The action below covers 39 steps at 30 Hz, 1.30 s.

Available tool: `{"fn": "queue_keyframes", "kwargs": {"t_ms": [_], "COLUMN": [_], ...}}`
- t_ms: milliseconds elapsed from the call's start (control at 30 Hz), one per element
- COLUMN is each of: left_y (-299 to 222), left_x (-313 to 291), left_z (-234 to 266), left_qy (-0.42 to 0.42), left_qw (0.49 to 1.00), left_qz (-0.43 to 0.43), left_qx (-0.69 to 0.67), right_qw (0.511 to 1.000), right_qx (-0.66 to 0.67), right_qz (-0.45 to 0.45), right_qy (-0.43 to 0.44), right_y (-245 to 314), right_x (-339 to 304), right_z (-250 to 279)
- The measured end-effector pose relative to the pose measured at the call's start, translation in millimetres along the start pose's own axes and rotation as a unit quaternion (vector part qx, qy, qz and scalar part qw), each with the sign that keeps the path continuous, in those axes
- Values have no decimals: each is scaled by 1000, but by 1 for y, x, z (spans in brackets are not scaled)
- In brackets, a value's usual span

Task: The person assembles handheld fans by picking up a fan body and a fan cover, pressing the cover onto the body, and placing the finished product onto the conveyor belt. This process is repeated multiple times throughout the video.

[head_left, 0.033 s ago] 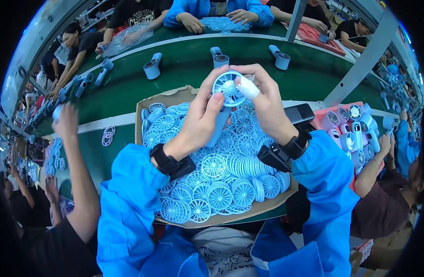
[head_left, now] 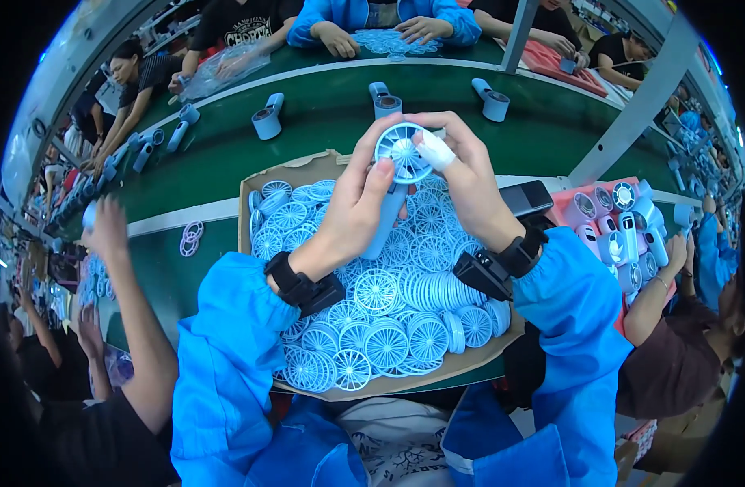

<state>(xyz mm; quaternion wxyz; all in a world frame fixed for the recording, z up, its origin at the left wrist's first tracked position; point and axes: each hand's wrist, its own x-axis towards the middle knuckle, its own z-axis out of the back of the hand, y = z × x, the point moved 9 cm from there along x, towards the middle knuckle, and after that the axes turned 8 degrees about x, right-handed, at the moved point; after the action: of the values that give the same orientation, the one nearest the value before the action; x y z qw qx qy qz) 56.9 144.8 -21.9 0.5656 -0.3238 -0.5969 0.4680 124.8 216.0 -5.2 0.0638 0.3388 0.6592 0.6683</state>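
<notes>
Above an open cardboard box, my left hand [head_left: 358,191] and my right hand [head_left: 470,174] are closed round a light blue handheld fan [head_left: 382,227]. Its round spoked grille [head_left: 403,154] is turned up toward me, and its handle slants down to the lower left. My left thumb presses the grille's lower left rim. The right thumb, wrapped in white tape [head_left: 435,151], lies on the upper right of the grille. My other fingers go behind the fan head and are partly hidden. Below lie many loose blue fan grilles [head_left: 386,345], some stacked in rows.
The cardboard box [head_left: 502,347] sits before me. Beyond it, a green conveyor belt [head_left: 323,122] carries several fans [head_left: 267,118]. Two ring-shaped parts [head_left: 191,238] lie left of the box. A pink tray [head_left: 563,195] of fans stands right. A co-worker's raised arm [head_left: 137,316] is close on my left.
The co-worker's raised hand on the left has shifted slightly left and down. My hands and the fan have barely moved; both thumbs stay on the grille.
</notes>
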Motion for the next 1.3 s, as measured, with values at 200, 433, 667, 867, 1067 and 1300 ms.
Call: {"fn": "queue_keyframes", "kwargs": {"t_ms": [200, 433, 667, 867, 1067, 1300], "left_y": [59, 57, 66, 65, 67, 73], "left_x": [-1, -1, 4, 3, 3, 11], "left_z": [40, 73, 5, 6, 14, 12], "left_qy": [-161, -247, 116, 125, 77, 99], "left_qw": [951, 961, 972, 933, 942, 948], "left_qz": [209, 106, 134, 156, 71, 84], "left_qx": [-161, -58, 154, 299, 319, 291], "right_qw": [947, 859, 831, 789, 797, 866], "right_qx": [139, -389, -377, -402, -395, -359], "right_qz": [-289, -37, -135, -251, -228, -147], "right_qy": [-30, 331, 387, 390, 395, 315], "right_y": [-76, -88, -89, -94, -89, -76], "right_x": [-13, -28, -37, -43, -45, -23], "right_z": [7, -21, -30, -19, -24, -20]}}
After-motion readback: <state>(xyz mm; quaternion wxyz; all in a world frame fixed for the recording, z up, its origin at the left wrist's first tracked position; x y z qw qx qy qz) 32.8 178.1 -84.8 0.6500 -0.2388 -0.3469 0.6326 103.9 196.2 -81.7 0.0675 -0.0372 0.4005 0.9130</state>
